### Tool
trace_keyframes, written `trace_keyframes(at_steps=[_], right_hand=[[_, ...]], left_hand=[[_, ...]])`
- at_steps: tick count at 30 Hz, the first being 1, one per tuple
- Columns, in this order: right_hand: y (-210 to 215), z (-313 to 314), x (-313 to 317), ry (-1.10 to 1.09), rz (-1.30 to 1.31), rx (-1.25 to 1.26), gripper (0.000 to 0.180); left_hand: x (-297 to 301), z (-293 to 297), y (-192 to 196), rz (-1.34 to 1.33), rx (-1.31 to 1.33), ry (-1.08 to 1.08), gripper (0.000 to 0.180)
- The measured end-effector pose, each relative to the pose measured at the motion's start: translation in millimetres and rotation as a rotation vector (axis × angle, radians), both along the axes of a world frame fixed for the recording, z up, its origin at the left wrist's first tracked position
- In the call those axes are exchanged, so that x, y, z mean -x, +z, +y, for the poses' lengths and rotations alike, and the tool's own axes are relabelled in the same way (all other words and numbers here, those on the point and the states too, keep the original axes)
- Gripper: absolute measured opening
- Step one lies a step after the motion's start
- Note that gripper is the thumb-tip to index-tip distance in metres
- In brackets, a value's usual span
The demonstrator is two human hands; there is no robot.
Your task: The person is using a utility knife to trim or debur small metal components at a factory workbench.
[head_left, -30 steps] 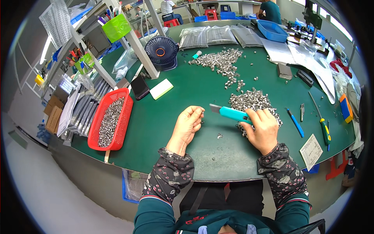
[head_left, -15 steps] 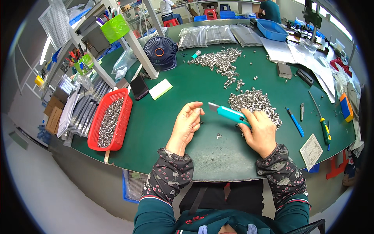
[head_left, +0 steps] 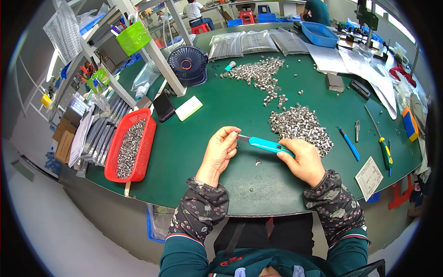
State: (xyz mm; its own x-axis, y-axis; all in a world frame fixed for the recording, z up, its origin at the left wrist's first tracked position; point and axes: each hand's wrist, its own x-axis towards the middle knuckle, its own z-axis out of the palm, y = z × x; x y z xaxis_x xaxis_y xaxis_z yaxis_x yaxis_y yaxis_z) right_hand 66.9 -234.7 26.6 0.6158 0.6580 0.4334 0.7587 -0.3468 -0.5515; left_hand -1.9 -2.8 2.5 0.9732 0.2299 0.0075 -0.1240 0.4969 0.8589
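My right hand (head_left: 302, 159) is closed round a turquoise utility knife (head_left: 268, 145), its blade pointing left. The blade's tip meets the fingertips of my left hand (head_left: 220, 151), which are pinched together. Whatever small piece sits in that pinch is mostly hidden; it may be one of the metal rings. Just beyond my right hand lies a heap of small shiny metal rings (head_left: 300, 125). A few tiny scraps (head_left: 258, 162) rest on the green table between my hands.
A red basket (head_left: 148, 152) of metal pieces stands at the left, near a phone (head_left: 163, 107) and a fan (head_left: 188, 64). Another ring pile (head_left: 258, 76) lies farther back. On the right are a blue pen-like tool (head_left: 349, 144), a screwdriver (head_left: 384, 152) and a card (head_left: 368, 179).
The knife has swung level and moved left, bringing its blade to my left fingertips. Before, the blade was apart from them and pointed more upward. My left hand has hardly moved.
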Motion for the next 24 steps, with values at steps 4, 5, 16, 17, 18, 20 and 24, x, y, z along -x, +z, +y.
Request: trace_keyframes(at_steps=[4,5,16,17,18,20,24], right_hand=[[1.0,0.5,0.5,-0.081,-0.186,-0.057,0.025],[0.6,0.7,-1.5,-0.094,-0.180,-0.129,0.025],[-4.5,1.4,-1.4,-0.030,-0.151,-0.117,0.025],[-4.4,1.4,-1.1,-0.031,-0.151,-0.117,0.025],[-3.7,1.1,-0.5,-0.028,-0.133,-0.089,0.024],[-3.2,0.9,-0.1,-0.025,-0.114,-0.060,0.023],[-3.7,1.5,-0.3,0.003,-0.079,-0.065,0.021]], left_hand=[[0.3,0.6,-0.2,0.063,0.011,0.026,0.012],[0.4,1.1,0.2,0.063,0.011,0.027,0.012],[0.7,0.6,3.5,0.052,0.121,0.018,0.015],[0.6,1.0,2.3,0.052,0.121,0.018,0.015],[0.5,1.2,1.4,0.041,0.112,0.015,0.015],[0.8,0.6,1.4,0.031,0.103,0.011,0.015],[1.2,-1.4,3.8,0.037,0.107,0.007,0.014]])
